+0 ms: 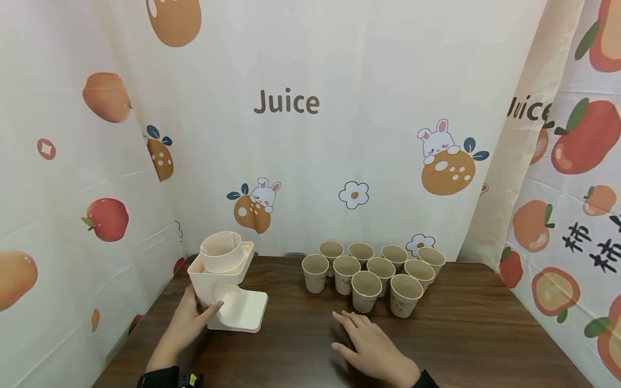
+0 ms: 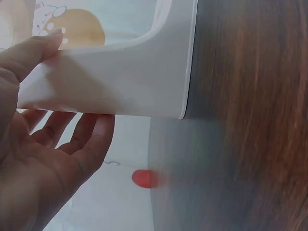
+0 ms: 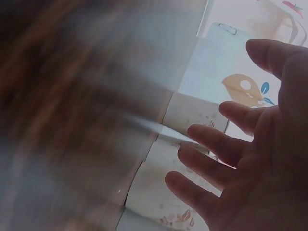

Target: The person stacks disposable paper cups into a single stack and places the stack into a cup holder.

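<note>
At the left of the table, my left hand grips the upright of a cream-white plastic stand. The thumb lies on its near face and the fingers curl behind it, as the left wrist view also shows. A round open-topped cylinder sits in the stand's upper tray, and a flat square base spreads out below. My right hand is held palm down over the table with its fingers spread and nothing in it. Its fingertips point at the nearest paper cups, a little short of them.
Several beige paper cups with a small printed pattern stand upright in rows at the back of the dark wooden table. Fruit-printed curtains hang behind the table and along both sides.
</note>
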A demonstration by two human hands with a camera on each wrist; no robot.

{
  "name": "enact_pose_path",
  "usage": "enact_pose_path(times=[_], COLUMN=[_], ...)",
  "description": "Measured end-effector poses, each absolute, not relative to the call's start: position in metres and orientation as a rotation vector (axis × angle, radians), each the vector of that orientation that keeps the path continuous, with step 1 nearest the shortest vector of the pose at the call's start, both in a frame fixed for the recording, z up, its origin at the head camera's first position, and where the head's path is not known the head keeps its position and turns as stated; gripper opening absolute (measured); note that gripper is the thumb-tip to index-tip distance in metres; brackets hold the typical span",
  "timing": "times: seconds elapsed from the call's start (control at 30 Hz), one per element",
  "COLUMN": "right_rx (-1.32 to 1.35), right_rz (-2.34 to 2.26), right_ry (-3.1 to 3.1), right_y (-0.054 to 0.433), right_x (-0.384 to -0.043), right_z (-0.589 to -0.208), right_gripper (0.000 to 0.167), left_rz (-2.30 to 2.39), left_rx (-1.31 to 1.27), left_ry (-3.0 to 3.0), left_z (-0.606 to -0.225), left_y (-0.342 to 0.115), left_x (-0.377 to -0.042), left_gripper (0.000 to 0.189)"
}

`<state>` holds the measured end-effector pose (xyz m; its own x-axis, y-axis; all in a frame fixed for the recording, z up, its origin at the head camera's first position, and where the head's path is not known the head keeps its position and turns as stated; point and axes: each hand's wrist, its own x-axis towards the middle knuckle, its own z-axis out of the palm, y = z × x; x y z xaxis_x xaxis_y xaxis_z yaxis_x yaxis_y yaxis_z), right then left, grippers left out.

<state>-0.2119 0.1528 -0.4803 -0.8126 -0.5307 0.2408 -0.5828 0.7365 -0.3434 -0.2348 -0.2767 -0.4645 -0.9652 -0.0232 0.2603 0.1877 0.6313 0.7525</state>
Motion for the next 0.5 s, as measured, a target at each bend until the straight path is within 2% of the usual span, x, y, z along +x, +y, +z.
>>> enact_pose_path(times=[0.5], right_rx=[0.807], right_rz=[0.628], right_ry=[-2.802], right_y=[0.178], right_x=[-0.207], right_z=[-0.479], right_gripper=[0.06], left_rz=[-1.262], left_rx=[-0.178], left_ry=[-2.666], left_z=[-0.461], left_y=[-0.262], left_x=[-0.233], left_gripper=[0.071])
